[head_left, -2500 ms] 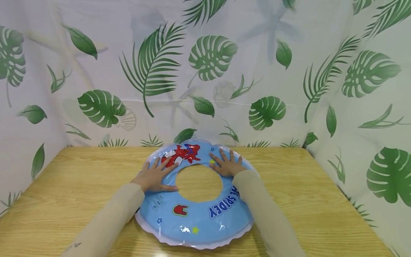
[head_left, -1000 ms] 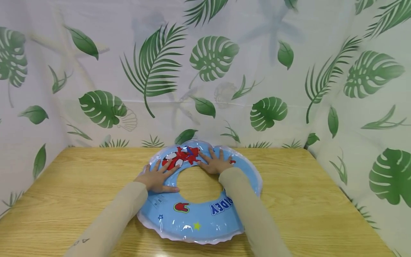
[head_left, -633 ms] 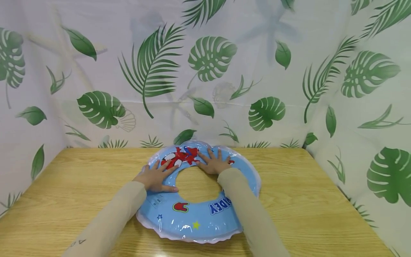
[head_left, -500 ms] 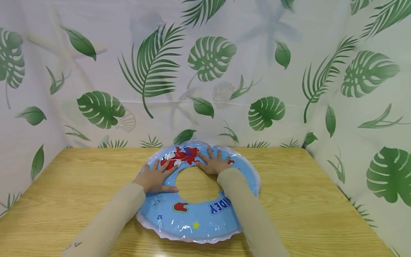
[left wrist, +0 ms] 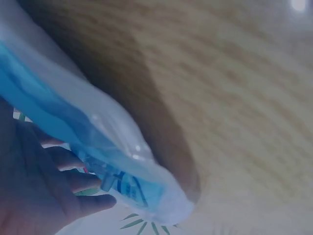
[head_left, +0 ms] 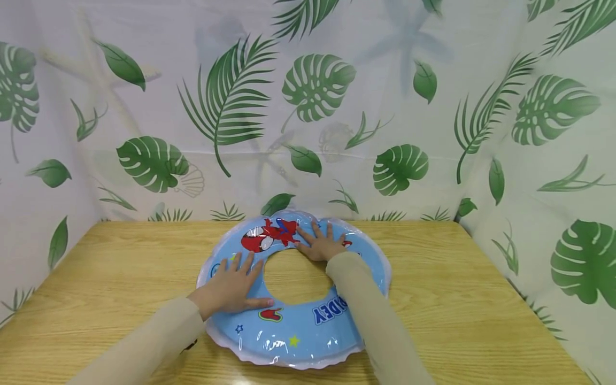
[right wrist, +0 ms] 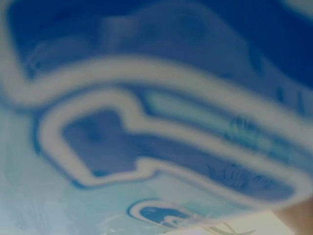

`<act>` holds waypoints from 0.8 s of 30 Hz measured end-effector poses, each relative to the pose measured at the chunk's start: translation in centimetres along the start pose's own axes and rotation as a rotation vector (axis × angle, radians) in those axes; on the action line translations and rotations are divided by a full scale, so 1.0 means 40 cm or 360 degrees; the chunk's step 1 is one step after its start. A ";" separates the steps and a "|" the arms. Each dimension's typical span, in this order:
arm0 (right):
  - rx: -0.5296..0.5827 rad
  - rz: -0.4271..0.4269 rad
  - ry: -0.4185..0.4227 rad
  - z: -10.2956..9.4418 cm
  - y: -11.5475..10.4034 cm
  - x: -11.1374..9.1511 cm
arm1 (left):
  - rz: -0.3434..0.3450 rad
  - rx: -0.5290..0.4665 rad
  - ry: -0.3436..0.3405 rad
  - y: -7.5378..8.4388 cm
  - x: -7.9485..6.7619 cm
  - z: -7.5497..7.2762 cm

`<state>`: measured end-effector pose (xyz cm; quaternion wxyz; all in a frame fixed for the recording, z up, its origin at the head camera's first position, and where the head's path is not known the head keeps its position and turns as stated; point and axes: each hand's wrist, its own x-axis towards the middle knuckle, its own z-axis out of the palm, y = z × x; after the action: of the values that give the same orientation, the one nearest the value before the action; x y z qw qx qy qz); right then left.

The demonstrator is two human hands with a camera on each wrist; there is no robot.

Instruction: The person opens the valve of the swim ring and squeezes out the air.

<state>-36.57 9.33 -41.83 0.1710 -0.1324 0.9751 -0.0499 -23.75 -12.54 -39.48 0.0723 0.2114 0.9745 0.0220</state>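
An inflated blue swim ring [head_left: 289,334] with a pale scalloped rim lies flat on the wooden table, printed with a red cartoon figure, stars and lettering. My left hand [head_left: 231,289] rests on the ring's left side, fingers spread and thumb pointing toward the center hole. On the ring's far right part lies my right hand [head_left: 320,247], its fingers also spread. The left wrist view shows the left hand [left wrist: 44,181] beside the ring's edge, near a clear valve [left wrist: 107,180]. Blurred blue print on the ring [right wrist: 146,147] fills most of the right wrist view.
The wooden table [head_left: 481,310] extends to both sides of the ring. A white cloth [head_left: 337,176] printed with green leaves hangs behind the table and along both sides. The ring's far edge lies close to the back cloth.
My left hand has slid toward me along the ring's left side, uncovering more of the red figure. The right hand earlier shifted left and has since stayed in place.
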 end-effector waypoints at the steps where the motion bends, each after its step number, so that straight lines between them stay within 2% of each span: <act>1: 0.0001 0.0000 -0.0001 -0.001 0.000 -0.001 | 0.0003 -0.0008 -0.0020 0.001 -0.005 0.002; 6: 0.0017 -0.0016 -0.0017 -0.007 0.000 -0.005 | -0.0003 -0.0043 -0.0086 0.001 -0.008 0.017; 17: 0.0013 -0.0072 -0.0045 -0.014 0.014 0.009 | -0.0027 0.0047 -0.0077 -0.003 0.006 0.055; 24: 0.0074 -0.0140 -0.0074 -0.031 0.037 0.011 | -0.0030 0.0064 -0.0106 -0.003 0.008 0.053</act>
<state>-37.77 10.69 -41.03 0.1942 -0.1723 0.9626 -0.0769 -23.75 -12.51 -41.64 0.1005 0.2042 0.9737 -0.0054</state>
